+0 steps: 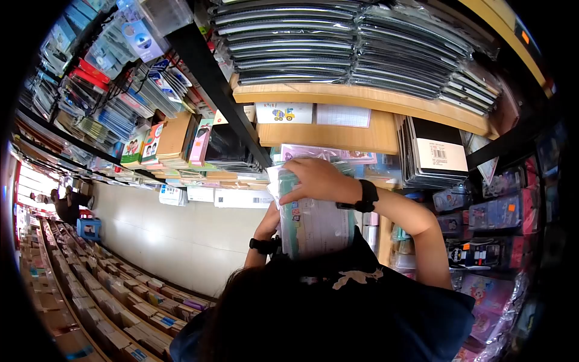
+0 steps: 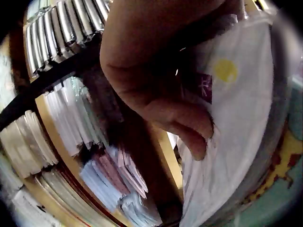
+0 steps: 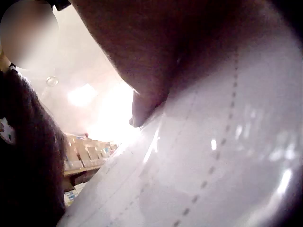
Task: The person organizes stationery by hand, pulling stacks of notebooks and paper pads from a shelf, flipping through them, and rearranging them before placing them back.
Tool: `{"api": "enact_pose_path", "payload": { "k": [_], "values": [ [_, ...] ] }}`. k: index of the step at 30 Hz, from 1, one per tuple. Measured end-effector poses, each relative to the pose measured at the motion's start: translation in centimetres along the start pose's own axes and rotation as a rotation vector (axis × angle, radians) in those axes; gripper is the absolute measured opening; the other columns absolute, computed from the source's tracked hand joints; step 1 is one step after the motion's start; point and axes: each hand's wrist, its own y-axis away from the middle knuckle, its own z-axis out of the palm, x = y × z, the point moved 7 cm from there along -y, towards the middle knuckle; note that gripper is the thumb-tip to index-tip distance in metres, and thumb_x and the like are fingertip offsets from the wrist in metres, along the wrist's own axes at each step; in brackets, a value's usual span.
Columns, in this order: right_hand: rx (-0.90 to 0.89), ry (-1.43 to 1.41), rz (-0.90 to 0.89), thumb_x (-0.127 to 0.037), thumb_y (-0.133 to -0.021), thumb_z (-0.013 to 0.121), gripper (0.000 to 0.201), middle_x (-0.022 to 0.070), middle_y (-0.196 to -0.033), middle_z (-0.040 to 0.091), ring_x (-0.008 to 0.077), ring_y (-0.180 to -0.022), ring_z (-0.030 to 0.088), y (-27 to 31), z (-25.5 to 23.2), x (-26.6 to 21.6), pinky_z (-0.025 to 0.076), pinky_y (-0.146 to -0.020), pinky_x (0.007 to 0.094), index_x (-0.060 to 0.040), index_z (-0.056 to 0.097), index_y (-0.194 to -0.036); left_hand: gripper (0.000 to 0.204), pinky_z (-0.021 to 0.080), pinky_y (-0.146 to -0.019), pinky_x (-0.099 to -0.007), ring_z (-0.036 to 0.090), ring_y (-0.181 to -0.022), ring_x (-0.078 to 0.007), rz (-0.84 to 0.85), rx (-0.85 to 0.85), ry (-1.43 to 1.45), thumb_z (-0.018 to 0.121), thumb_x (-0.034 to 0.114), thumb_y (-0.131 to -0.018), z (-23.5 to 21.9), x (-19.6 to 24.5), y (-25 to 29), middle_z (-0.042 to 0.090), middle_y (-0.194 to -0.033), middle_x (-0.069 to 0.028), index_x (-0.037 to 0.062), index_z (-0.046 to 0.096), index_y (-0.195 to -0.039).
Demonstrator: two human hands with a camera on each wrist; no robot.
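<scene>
A plastic-wrapped pack of paper with a green border and a pale lined face is held in front of the person's chest. Across its upper part lies the right hand, its fingers and thumb gripping the left edge. In the right wrist view the glossy wrapped face shows dashed lines, and a digit bends over its edge. The left hand is largely hidden behind the pack in the head view. Its curled fingers hold the pack's white side, close to a yellow dot and a purple label, in the left wrist view.
Wooden shelves in front carry stacked wrapped black notebooks and black-covered books. Hanging packets line the right side. To the left, a tiled aisle runs past rows of books, with a person and blue stool farther off.
</scene>
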Motion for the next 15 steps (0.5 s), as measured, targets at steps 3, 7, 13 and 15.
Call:
{"api": "enact_pose_path", "payload": {
  "k": [3, 7, 13, 15],
  "values": [
    [0.21, 0.162, -0.224, -0.051, -0.056, 0.061, 0.059, 0.0128, -0.08, 0.051, 0.0271, -0.081, 0.048, -0.3, 0.2, -1.5, 0.038, -0.071, 0.0342, 0.0014, 0.051, -0.082, 0.054, 0.043, -0.069, -0.025, 0.048, -0.085, -0.0129, -0.121, 0.055, 0.186, 0.058, 0.015, -0.072, -1.7, -4.0, -0.5, 0.045, -0.101, -0.0068, 0.0003, 0.031, -0.116],
    [0.174, 0.261, -0.209, -0.048, -0.055, 0.062, 0.065, 0.0117, -0.092, 0.048, 0.0268, -0.098, 0.039, -0.3, -0.7, -2.9, 0.028, -0.086, 0.0339, 0.0008, 0.048, -0.096, 0.055, 0.042, -0.07, -0.025, 0.046, -0.087, -0.0135, -0.139, 0.038, 0.184, 0.057, 0.017, -0.072, -1.8, -5.1, -0.9, 0.044, -0.103, -0.0072, 0.0003, 0.03, -0.117],
    [0.501, 0.076, 0.132, -0.035, -0.052, 0.071, 0.086, 0.0168, -0.12, 0.028, 0.0326, -0.114, 0.024, 7.5, -4.4, -0.5, 0.022, -0.092, 0.0384, -0.0025, 0.027, -0.118, 0.057, 0.041, -0.073, -0.0252, 0.045, -0.091, -0.0143, -0.128, 0.029, 0.155, 0.057, 0.019, -0.072, -2.2, -4.8, -0.9, 0.043, -0.106, -0.0078, 0.0002, 0.028, -0.118],
    [0.543, -0.259, 0.275, -0.022, -0.054, 0.073, 0.096, 0.0191, -0.124, 0.022, 0.0289, -0.118, 0.017, 9.6, -1.1, 3.9, 0.016, -0.096, 0.0368, -0.0014, 0.012, -0.124, 0.058, 0.041, -0.074, -0.0252, 0.044, -0.092, -0.0146, -0.121, 0.033, 0.158, 0.057, 0.019, -0.073, -2.4, -4.8, -0.7, 0.042, -0.106, -0.008, 0.0002, 0.027, -0.118]
  ]
}}
